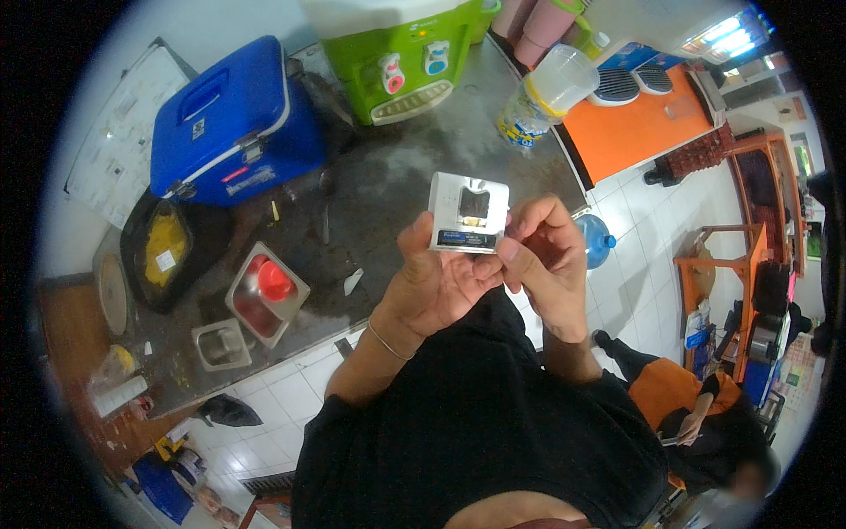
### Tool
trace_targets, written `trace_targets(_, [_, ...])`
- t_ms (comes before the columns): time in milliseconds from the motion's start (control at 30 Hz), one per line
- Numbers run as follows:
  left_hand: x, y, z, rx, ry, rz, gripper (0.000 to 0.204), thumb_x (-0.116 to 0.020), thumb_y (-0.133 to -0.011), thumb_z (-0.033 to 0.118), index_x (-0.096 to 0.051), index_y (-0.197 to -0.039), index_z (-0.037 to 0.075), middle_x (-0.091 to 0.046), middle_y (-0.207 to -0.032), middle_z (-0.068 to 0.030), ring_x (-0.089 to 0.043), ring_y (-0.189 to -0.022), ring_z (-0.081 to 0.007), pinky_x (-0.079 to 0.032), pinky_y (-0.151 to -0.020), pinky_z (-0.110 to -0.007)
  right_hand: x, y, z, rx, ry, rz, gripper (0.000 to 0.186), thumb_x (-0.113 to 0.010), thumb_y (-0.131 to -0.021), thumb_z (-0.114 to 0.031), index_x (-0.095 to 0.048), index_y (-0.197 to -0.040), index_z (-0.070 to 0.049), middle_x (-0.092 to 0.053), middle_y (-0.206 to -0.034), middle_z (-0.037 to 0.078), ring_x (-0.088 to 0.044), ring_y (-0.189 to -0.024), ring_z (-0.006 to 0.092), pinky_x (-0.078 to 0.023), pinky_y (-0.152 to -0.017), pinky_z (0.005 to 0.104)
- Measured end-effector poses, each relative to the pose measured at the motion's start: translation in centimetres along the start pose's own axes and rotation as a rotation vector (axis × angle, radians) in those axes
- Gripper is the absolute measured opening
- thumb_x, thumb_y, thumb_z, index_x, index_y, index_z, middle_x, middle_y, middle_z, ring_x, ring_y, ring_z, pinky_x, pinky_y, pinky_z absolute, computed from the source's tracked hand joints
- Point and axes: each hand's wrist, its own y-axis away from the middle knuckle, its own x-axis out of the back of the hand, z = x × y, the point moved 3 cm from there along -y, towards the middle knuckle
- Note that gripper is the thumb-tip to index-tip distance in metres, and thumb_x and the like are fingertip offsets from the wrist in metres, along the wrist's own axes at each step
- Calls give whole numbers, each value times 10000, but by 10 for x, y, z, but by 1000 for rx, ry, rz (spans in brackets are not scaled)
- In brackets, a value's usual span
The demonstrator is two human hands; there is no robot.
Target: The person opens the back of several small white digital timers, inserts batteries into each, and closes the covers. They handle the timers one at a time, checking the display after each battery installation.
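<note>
In front of my chest I hold a flat, square white-and-silver case [447, 198] with a dark window and a dark blue label strip along its lower edge. My left hand [441, 284] grips it from the left and below, palm up, the thumb on its left edge. At the case's lower right corner is my right hand [551, 264], fingers curled and thumb tip against that corner. Whether the right fingers pinch anything besides the corner is hidden. Both hands are above the near edge of a dark worktop [379, 194].
On the worktop stand a blue cooler box [238, 123], a green water dispenser [405, 62], a clear plastic cup stack [555, 84], steel trays [269, 295] and a black bag [150, 247]. A blue water bottle [597, 242] stands to the right. Another person [696, 397] is at lower right.
</note>
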Motion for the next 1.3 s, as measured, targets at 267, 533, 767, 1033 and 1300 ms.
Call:
trace_targets(267, [4,-1,-3,-58,-288,164,753,-618,-781,651,-517,-1262,81,-608,-1154,-88,-584,-1058,-205,-477,-901,-361,4,-5,9,-47,28,-4,262,-671,-832,36,-433,-851,-71,-484,-841,-6,-500,-794,63,-437,-688,227])
trace_targets(533, [-11,-1,15,-499,-1029,273,604,-832,-706,333,-563,-1159,38,-525,-943,-27,-511,-819,-103,-455,-740,-240,22,-2,14,171,28,65,160,-625,-918,-75,-520,-1024,-19,-594,-930,63,-593,-803,120,-495,-714,263])
trace_targets(767, [-20,12,22,-1022,-1951,401,628,-883,-573,174,-614,-1127,53,-474,-867,-38,-458,-763,-148,-394,-627,-266,53,7,40,30,41,130,211,-552,-974,-167,-538,-1102,0,-631,-985,105,-615,-845,146,-510,-763,292])
trace_targets(1033, [27,1,12,-118,-398,359,651,-642,-799,566,-565,-1199,58,-592,-934,-62,-517,-724,-153,-447,-659,-319,59,14,26,269,314,180,252,-612,-936,-174,-565,-1104,8,-610,-1054,140,-598,-923,194,-494,-808,333])
trace_targets(1300, [-3,-3,-11,204,-95,192,737,-478,-853,706,-461,-1293,116,-575,-1103,-84,-581,-886,-167,-500,-796,-335,16,6,-21,795,968,-150,218,-694,-823,-271,-695,-971,-111,-558,-1177,168,-536,-1106,391,-427,-943,479])
